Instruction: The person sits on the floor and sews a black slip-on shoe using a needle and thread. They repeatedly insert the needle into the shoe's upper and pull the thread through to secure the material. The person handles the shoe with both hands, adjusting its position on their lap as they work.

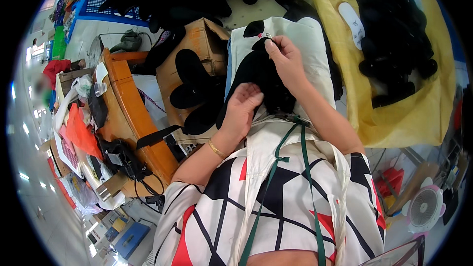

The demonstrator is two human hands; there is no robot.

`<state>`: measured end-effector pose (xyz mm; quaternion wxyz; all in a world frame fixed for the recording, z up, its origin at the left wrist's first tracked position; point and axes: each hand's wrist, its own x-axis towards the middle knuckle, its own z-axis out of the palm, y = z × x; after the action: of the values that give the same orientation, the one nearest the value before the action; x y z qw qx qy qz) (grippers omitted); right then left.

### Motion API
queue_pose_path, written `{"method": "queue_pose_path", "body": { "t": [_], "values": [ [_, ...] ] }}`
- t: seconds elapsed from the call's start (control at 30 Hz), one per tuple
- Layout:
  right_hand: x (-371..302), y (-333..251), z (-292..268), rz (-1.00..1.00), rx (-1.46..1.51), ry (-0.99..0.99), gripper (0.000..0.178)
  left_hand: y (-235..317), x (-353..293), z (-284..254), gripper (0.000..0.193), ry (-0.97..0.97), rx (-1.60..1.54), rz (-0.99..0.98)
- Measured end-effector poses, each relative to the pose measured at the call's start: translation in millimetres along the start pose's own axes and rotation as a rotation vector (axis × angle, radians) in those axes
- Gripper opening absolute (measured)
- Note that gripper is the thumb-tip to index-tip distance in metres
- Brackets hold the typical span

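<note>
A soft black fabric piece (254,71) lies over a white cloth (310,44) in front of me. Its dark surface hides its exact kind. My right hand (287,59) pinches its upper edge between thumb and fingers, beside a small black flap (253,29) and a small white and pink tag (265,35). Lower down, my left hand (242,104) grips the side of the same piece with bent fingers. More black folds gather under my wrists, near my lap.
Black rounded pieces (189,76) rest against a cardboard box (209,44) on the left. Beyond it stands an orange-brown wooden table (129,103) with a cluttered top. On the right, a yellow sack (364,123) holds black pieces and a white sole-shaped card (351,23). A fan (424,208) stands lower right.
</note>
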<state>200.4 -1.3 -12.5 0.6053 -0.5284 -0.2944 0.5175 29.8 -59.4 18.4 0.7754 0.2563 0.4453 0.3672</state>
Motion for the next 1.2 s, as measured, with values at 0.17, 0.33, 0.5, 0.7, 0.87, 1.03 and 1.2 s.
{"method": "queue_pose_path", "body": {
  "t": [0.17, 0.33, 0.5, 0.7, 0.87, 1.03, 1.2],
  "values": [
    [-13, -5, 11, -0.106, -0.046, 0.068, 0.021, -1, -13, -1, 0.016, -0.010, -0.511, -0.060],
    [-16, 6, 5, -0.009, -0.120, 0.003, 0.020, -8, -15, -2, 0.008, 0.142, -0.404, -0.149],
    [-34, -5, -9, -0.061, -0.261, 0.021, 0.016, -6, -18, -1, 0.009, 0.121, -0.242, -0.060],
    [-87, -13, -7, -0.517, -0.638, -0.378, 0.008, -2, -19, 14, 0.016, 0.048, -0.248, 0.003],
    [-102, -24, -21, -0.147, -0.575, -0.357, 0.006, -3, -11, 5, 0.015, 0.263, -0.233, -0.099],
    [-101, -32, -31, 0.221, -0.093, -0.237, 0.016, -4, -9, 5, 0.015, 0.324, -0.267, -0.117],
    [-104, -43, -62, 0.453, 0.050, -0.260, 0.011, 10, -12, 19, 0.017, 0.302, -0.182, -0.082]
  ]
}}
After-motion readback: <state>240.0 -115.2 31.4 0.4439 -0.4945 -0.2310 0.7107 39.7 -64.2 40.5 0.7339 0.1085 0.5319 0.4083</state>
